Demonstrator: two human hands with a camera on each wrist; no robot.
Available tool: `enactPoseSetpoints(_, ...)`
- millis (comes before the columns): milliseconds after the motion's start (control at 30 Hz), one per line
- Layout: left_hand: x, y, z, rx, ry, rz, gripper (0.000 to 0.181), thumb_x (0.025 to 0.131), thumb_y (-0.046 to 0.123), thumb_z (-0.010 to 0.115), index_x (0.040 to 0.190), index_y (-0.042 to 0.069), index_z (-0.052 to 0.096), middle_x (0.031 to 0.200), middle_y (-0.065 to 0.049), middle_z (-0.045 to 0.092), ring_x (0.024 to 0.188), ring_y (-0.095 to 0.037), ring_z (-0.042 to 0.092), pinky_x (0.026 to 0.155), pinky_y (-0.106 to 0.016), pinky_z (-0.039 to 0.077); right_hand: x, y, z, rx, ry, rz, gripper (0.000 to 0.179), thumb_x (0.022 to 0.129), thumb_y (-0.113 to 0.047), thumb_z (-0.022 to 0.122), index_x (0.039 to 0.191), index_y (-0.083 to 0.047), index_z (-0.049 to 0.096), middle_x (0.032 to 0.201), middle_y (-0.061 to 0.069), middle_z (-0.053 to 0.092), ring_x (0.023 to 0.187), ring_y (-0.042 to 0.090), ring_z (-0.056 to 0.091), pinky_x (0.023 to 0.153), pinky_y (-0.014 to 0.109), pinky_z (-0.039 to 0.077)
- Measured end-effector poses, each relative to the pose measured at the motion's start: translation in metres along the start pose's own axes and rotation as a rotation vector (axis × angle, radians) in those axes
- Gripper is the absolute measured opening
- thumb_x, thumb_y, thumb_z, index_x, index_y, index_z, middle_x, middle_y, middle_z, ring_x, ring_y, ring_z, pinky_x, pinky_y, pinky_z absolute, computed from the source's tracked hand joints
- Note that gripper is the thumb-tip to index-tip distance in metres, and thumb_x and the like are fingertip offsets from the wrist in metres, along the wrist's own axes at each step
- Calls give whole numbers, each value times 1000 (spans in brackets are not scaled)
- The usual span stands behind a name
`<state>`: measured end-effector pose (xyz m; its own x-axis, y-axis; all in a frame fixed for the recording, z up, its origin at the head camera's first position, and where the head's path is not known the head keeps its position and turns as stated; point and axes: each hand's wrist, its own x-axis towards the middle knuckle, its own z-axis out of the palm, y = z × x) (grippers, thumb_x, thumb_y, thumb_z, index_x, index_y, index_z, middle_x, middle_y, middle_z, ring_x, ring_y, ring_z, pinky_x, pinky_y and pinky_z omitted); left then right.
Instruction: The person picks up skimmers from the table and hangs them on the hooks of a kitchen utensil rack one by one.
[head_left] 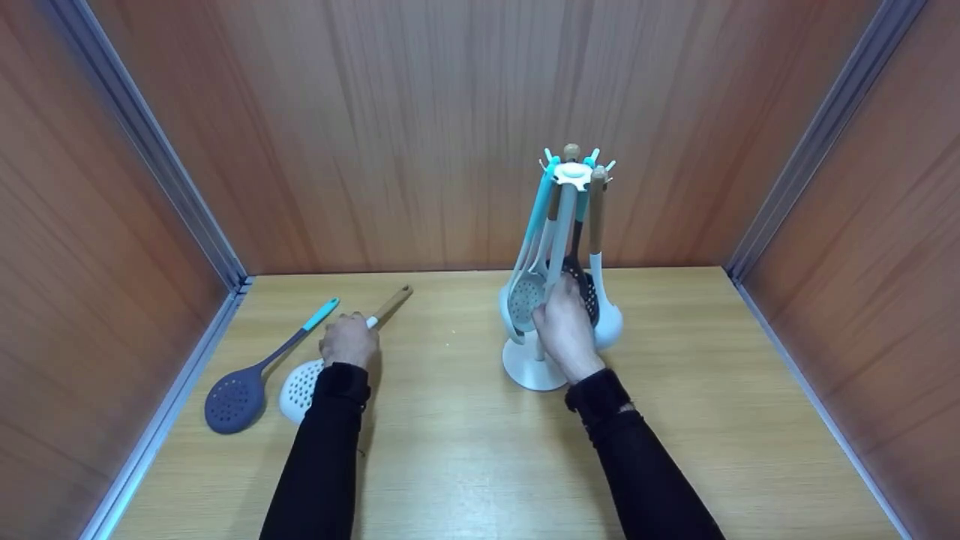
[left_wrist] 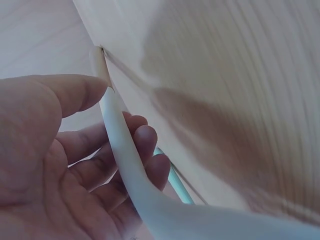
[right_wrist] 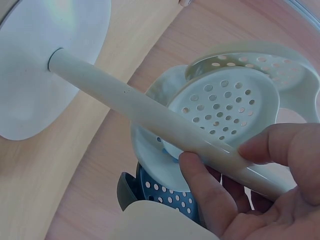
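Observation:
My left hand (head_left: 349,340) holds a white skimmer (head_left: 300,388) by its handle, low over the table on the left. In the left wrist view the thumb lies on one side of the white handle (left_wrist: 120,137) and the fingers curl behind it. A dark blue skimmer (head_left: 235,400) with a turquoise handle end lies beside it, further left. My right hand (head_left: 568,324) grips the white pole (right_wrist: 135,107) of a utensil stand (head_left: 534,373), thumb and fingers round it. Several utensils hang about that pole, among them a white ladle (head_left: 607,325) and a pale skimmer (right_wrist: 225,105).
The stand's hooked top (head_left: 573,175) rises in front of the wooden back wall (head_left: 390,135). Wooden side walls with grey metal edges (head_left: 169,169) border the table (head_left: 450,450) left and right.

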<state>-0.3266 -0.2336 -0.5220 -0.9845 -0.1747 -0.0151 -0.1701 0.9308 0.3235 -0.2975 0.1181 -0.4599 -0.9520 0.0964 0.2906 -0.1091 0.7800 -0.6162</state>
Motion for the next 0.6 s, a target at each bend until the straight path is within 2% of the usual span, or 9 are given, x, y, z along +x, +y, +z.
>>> enactPoseSetpoints(100, -3, 2, -1, 4, -20, 3, 29, 113, 10, 60, 123, -14, 73, 118, -35, 78, 110, -53, 79, 91, -65, 70, 1, 0, 0, 5, 3, 1, 57, 103, 3, 68, 155, 15, 50, 145, 38, 66, 135, 55, 73, 117, 65, 62)
enactPoseSetpoints(333, -3, 3, -1, 25, -62, 39, 21, 111, -6, 57, 123, -13, 72, 121, -36, 79, 111, -54, 81, 94, -68, 71, 1, 1, 0, -10, -21, 16, 60, 105, 1, 69, 159, 15, 47, 148, 37, 65, 138, 53, 72, 119, 64, 62)
enactPoseSetpoints(500, -3, 5, -2, 35, -106, 42, 22, 112, -7, 58, 127, -12, 72, 124, -35, 78, 114, -54, 81, 96, -67, 70, 2, 0, -1, -7, -33, 32, 62, 105, 1, 70, 161, 14, 46, 150, 37, 64, 139, 53, 72, 120, 64, 62)
enactPoseSetpoints(600, -4, 6, -1, 38, -112, 54, 22, 111, -7, 59, 128, -12, 72, 122, -35, 78, 112, -53, 81, 94, -65, 71, 2, 0, -1, -3, -42, 44, 62, 106, 1, 70, 162, 13, 46, 152, 37, 63, 140, 53, 72, 121, 64, 61)
